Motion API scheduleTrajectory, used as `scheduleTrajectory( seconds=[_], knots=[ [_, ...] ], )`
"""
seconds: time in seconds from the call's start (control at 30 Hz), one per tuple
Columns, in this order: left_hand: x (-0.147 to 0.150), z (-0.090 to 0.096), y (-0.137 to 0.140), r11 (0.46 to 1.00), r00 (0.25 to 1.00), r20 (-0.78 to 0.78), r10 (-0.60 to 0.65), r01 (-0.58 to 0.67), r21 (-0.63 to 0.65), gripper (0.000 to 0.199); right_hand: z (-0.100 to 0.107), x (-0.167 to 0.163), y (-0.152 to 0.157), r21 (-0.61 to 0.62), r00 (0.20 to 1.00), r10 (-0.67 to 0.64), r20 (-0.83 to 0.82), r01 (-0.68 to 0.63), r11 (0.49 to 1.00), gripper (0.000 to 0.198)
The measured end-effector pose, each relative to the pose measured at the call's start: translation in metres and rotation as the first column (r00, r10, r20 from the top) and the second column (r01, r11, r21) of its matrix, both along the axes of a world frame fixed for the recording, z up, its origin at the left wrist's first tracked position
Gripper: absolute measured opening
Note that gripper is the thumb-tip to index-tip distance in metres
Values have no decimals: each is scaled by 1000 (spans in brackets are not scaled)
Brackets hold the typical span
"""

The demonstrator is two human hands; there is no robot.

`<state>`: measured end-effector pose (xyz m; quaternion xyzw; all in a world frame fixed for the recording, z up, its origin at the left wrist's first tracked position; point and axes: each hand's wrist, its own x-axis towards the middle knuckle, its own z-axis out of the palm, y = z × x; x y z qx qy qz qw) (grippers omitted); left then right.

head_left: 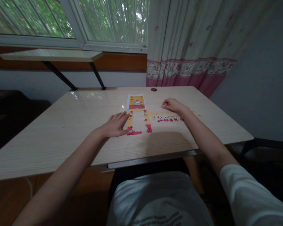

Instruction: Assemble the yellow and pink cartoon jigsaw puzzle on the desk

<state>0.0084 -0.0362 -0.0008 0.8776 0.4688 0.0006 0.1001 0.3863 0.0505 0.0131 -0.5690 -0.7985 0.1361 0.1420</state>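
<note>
A partly joined jigsaw puzzle (pixel 130 121) lies flat on the table as a yellow and red border around a bare middle, with a gap in its lower edge. My left hand (pixel 116 125) rests with fingers spread along its left side, the thumb on the lower left corner. Behind the puzzle is a picture card (pixel 136 102) of a white cartoon figure on yellow and red. My right hand (pixel 173 105) pinches a small red puzzle piece (pixel 162 106) just above the table. Loose puzzle pieces (pixel 166 120) lie in rows beneath and beside my right forearm, which hides some.
The pale wooden table (pixel 85 131) has a round cable hole (pixel 153 89) near its back edge. A raised shelf (pixel 54 55) on black legs stands at the back left. Beyond are a window (pixel 113 22) and a long curtain (pixel 186 47).
</note>
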Motion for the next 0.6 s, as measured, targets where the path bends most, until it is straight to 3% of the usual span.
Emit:
scheduleTrajectory(
  seconds=[0.33,0.6],
  knots=[
    [0,-2,1,1000,1000,-15,2,-2,6,116,2,-4,-3,-103,973,-63,-222,41,994,10],
    [1,-1,0,1000,1000,-22,5,-4,5,113,-1,-13,-10,-223,831,-154,-535,37,974,25]
  ],
)
